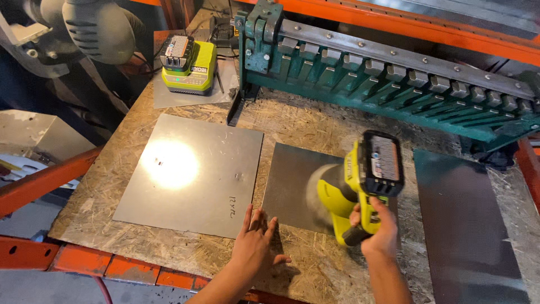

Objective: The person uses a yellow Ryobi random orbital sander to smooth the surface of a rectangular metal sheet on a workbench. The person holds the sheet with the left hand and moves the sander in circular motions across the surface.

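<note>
My right hand grips the handle of a yellow-green cordless power tool with a black battery pack on top. Its blurred spinning head rests on a small grey metal sheet lying on the chipboard bench. My left hand lies flat, fingers spread, at the near-left corner of that sheet, beside the near-right edge of a larger metal sheet with a bright glare spot on it.
A green sheet-metal bending brake runs along the back of the bench. A yellow-green battery charger sits at back left. A dark metal sheet lies at right. Orange rack beams edge the bench.
</note>
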